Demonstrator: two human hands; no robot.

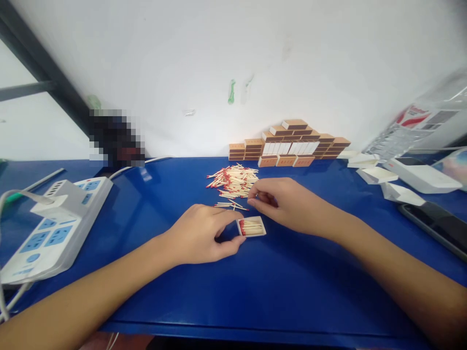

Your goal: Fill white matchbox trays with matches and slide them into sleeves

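A small white matchbox tray (258, 234) with red-tipped matches (251, 226) lying in it rests on the blue table. My left hand (204, 233) grips its left end between thumb and fingers. Just beyond the tray, my right hand (282, 201) hovers with thumb and fingers drawn together at the edge of the loose matches; whether a match is between the fingertips I cannot make out. The big heap of matches (235, 180) lies behind, and a few stray matches (229, 205) lie between it and the tray.
Stacked matchboxes (268, 161) line the wall. At left is a white power strip (69, 243) with cables. On the right are folded white papers (377, 175), a white box (423, 176), a dark phone (434, 223) and a plastic bottle (404, 126).
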